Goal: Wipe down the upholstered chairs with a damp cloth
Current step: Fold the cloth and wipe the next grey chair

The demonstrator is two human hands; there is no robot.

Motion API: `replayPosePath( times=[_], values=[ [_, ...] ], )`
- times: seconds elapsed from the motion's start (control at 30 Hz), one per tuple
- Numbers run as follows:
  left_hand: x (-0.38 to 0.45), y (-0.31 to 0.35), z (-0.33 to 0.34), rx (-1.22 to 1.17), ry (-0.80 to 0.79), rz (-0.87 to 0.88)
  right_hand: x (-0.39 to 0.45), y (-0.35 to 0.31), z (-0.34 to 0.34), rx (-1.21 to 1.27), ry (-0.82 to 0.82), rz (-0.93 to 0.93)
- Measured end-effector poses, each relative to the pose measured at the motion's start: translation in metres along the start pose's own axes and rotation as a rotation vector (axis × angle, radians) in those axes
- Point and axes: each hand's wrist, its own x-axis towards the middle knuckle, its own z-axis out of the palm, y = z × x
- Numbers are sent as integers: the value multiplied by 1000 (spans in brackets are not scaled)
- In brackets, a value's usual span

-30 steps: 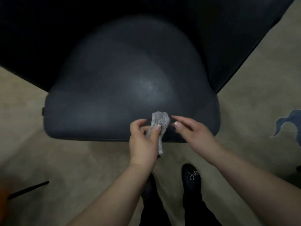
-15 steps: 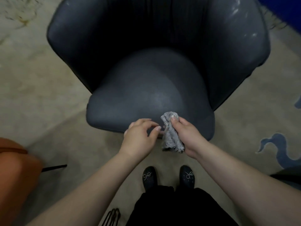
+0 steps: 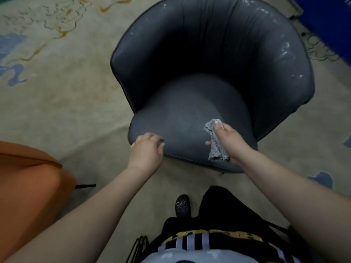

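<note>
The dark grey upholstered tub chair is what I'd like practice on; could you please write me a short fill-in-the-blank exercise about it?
1. The crumpled grey cloth is held in the person's ____ hand.
2. The empty left hand rests at the front edge of the dark grey upholstered tub chair's ____.
3. The chair at the picture's left edge is coloured ____.
4. The chair stands on a patterned beige ____.

Missing words: right; seat; orange; carpet

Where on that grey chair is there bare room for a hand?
The seat is bare between the backrest and both hands. Its front edge is crowded: left hand at one corner, right hand gripping the cloth.
</note>
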Motion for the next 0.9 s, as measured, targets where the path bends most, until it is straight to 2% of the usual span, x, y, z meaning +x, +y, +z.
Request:
replayPosePath(
  times=[0.13, 0.33, 0.5, 0.67, 0.9],
  values=[
    [14, -3, -8, 53, 11, 18, 8, -11, 0, 26, -34, 38],
    [43, -10, -10, 22, 86, -11, 39, -32, -8, 141, 52, 74],
    [77, -29, -21, 27, 122, 6, 58, -44, 6, -10, 32, -7],
    [113, -76, -52, 56, 42, -23, 78, -63, 62, -36, 67, -10],
    [180, -173, -123, 133, -52, 98, 105, -88, 179, -42, 233, -35]
  ],
)
